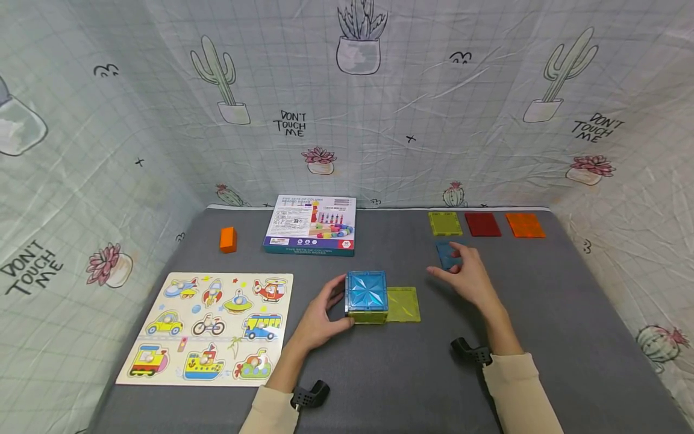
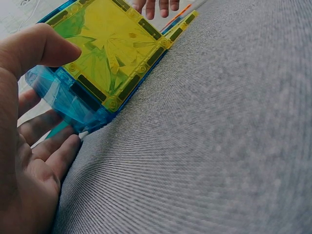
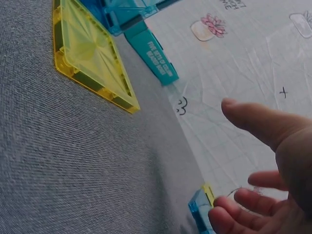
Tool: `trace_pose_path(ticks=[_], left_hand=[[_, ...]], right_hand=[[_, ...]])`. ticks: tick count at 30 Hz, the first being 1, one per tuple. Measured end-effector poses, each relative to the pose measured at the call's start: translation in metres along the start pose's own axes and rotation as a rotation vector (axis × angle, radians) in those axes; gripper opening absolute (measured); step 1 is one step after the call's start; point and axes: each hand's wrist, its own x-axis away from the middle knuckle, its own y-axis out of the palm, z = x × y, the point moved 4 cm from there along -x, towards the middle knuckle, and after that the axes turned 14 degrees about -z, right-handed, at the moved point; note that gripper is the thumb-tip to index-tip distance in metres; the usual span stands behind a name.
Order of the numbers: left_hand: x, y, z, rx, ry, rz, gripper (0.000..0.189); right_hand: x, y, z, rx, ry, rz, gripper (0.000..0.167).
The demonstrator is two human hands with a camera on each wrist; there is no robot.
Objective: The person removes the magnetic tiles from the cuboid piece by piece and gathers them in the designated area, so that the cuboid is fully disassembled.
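A cube of translucent magnetic tiles (image 1: 366, 292), blue on top and yellow in front, stands on the grey table. My left hand (image 1: 318, 320) holds it from the left; in the left wrist view the thumb (image 2: 61, 48) lies against the yellow face and the fingers spread along the blue side. Flat against the cube's right side lies a yellow magnetic tile (image 1: 404, 304). Farther right, my right hand (image 1: 470, 276) hovers with thumb and fingers apart, partly covering a blue magnetic tile (image 1: 446, 254). The right wrist view shows nothing between those fingers.
Yellow (image 1: 446, 223), red (image 1: 483, 224) and orange tiles (image 1: 525, 225) lie in a row at the back right. A boxed bead set (image 1: 311, 226) lies at the back, an orange block (image 1: 228, 240) left of it. A picture peg puzzle (image 1: 203, 328) covers the front left.
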Motion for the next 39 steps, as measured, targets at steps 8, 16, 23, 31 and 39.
trace_pose_path(ticks=[8,16,23,31,39], left_hand=[[0.000,0.000,0.000,-0.003,-0.006,-0.002,0.088],[0.000,0.000,0.002,-0.007,-0.008,0.000,0.088],[0.000,0.000,0.002,-0.010,-0.013,0.002,0.088],[0.000,-0.001,0.003,-0.002,-0.012,-0.003,0.087],[0.000,-0.001,0.002,0.005,-0.012,-0.006,0.087]], right_hand=[[0.000,0.014,-0.011,0.033,-0.114,-0.083,0.090],[0.001,0.032,-0.023,0.031,-0.175,-0.152,0.088],[0.002,0.048,-0.036,0.051,-0.215,-0.254,0.087],[0.004,0.059,-0.042,0.150,-0.248,-0.365,0.083],[0.010,0.062,-0.043,0.198,-0.252,-0.446,0.083]])
